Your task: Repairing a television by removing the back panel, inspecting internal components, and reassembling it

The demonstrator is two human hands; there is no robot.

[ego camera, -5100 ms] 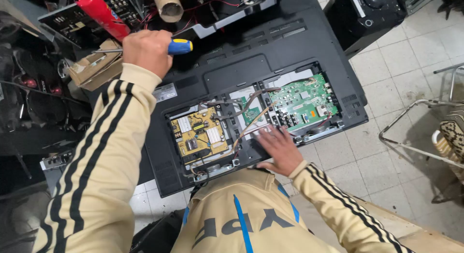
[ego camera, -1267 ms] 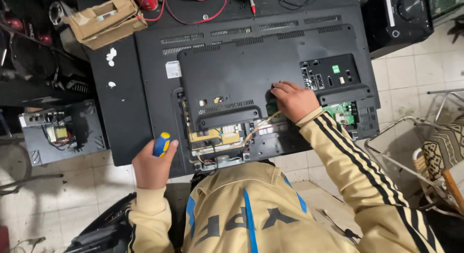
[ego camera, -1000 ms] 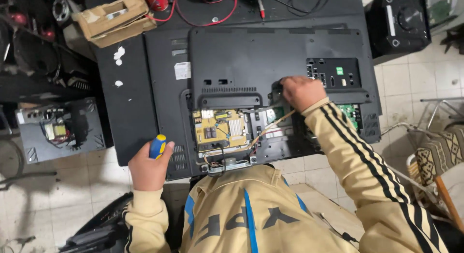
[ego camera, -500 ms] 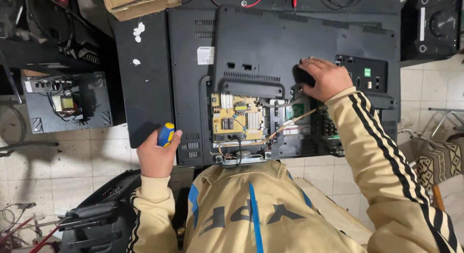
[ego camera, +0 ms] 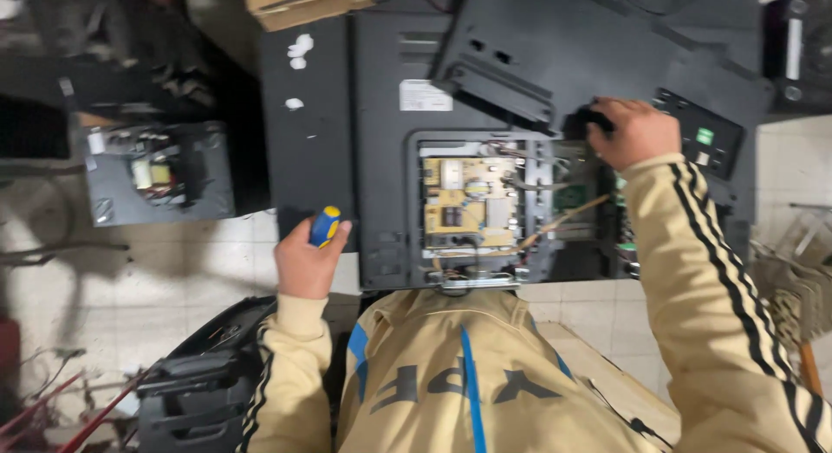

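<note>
Black back cover [ego camera: 607, 46], tilted, raised off the television [ego camera: 381, 158], gripped by right hand [ego camera: 637, 131].

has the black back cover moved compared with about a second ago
Yes. The black back cover, gripped by the right hand, has swung up and away, baring more of the yellow circuit board fixed in the television.

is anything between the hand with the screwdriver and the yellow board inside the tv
Nothing loose lies between. The left hand holds the blue-and-yellow screwdriver beside the television; only the set's black rear frame separates it from the exposed yellow board.
</note>
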